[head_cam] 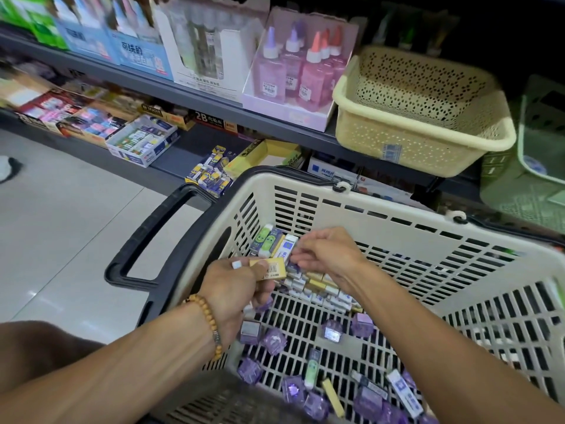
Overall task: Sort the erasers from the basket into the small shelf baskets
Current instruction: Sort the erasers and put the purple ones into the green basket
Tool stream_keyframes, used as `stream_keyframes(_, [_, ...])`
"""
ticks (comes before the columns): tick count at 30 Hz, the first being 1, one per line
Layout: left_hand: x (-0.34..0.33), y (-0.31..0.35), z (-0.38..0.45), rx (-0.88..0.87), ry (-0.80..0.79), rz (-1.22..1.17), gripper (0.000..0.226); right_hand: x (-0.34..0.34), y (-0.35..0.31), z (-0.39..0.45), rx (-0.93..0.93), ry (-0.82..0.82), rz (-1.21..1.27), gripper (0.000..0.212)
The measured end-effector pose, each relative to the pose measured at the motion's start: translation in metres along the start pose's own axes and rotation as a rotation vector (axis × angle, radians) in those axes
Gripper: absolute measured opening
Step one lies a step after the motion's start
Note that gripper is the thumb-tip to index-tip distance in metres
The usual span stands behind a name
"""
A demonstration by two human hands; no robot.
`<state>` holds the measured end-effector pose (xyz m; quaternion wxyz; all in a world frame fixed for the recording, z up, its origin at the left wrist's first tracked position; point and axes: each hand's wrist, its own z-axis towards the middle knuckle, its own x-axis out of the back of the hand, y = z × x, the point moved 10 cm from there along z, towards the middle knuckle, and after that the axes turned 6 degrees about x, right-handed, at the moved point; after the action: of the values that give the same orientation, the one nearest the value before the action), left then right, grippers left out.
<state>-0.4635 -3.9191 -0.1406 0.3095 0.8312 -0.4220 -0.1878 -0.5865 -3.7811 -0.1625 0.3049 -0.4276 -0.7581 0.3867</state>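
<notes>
The big shopping basket (351, 194) is the thing to look from. On its near floor lie loose erasers: purple wrapped cube erasers (274, 340), a green eraser (312, 368), a thin yellow one (333, 396) and white ones with blue sleeves (403, 393).

Over the middle of the basket the person works with both hands. The left hand (235, 286), with a bead bracelet (208, 319) on the wrist, has its fingers curled round a small stack of yellow erasers (269, 268), thumb on top. The right hand (327, 255) reaches down to the heap of erasers (318, 289) at the far left corner of the basket floor. Its fingertips are bunched together and seem to pinch one eraser there, but the piece is too hidden to be sure.

So the step looks like gathering erasers of one kind. Many are left in the basket, so the job seems not far along. Next, the full hand has to lift over the basket's tall far wall and go up to the shelf.

Beyond the basket, up and to the right, a cream shelf basket (428, 142) with little holes sits on the shelf, and no erasers show in it. Further right is a green basket (541, 133). Left of the cream one stands a box of pink and purple glue bottles (299, 71). Below, left of the shopping basket, are open boxes of erasers (211, 175). The black handle (153, 237) sticks out on the left side.
</notes>
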Motion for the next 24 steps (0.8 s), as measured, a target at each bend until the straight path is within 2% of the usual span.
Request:
stream_keyframes(2, [-0.002, -0.001, 0.0, 0.008, -0.007, 0.008, 0.009, 0.006, -0.003, -0.007, 0.08, 0.028, -0.039, 0.012])
stream_keyframes(3, [-0.004, -0.001, 0.001, 0.011, -0.019, 0.012, 0.01, 0.004, -0.005, -0.012, 0.117, -0.012, -0.06, 0.015])
stream_keyframes(6, [-0.017, -0.002, -0.002, 0.03, -0.087, 0.023, 0.012, -0.019, -0.002, -0.035, 0.148, -0.297, -0.119, 0.024])
stream_keyframes(8, [-0.024, -0.004, -0.003, 0.046, -0.126, 0.028, 0.011, -0.026, 0.001, -0.045, 0.13, -0.387, -0.149, 0.021])
stream_keyframes(12, [-0.027, -0.01, -0.003, 0.109, -0.167, 0.033, 0.014, 0.002, 0.003, -0.034, 0.065, -0.258, -0.075, 0.012])
stream_keyframes(15, [-0.023, -0.009, -0.005, 0.119, -0.166, -0.011, 0.013, 0.022, 0.002, -0.019, 0.028, -0.144, -0.136, 0.01])
stream_keyframes(19, [-0.023, -0.003, -0.007, 0.037, -0.147, 0.109, 0.019, 0.021, 0.003, -0.006, -0.007, -0.041, -0.098, 0.007])
stream_keyframes(22, [-0.02, 0.004, -0.006, -0.058, -0.09, 0.279, 0.019, 0.03, -0.001, -0.014, 0.084, 0.052, -0.172, 0.011])
stream_keyframes(24, [-0.019, 0.008, -0.006, -0.098, -0.059, 0.307, 0.017, 0.031, -0.001, -0.03, 0.137, 0.023, -0.204, 0.012])
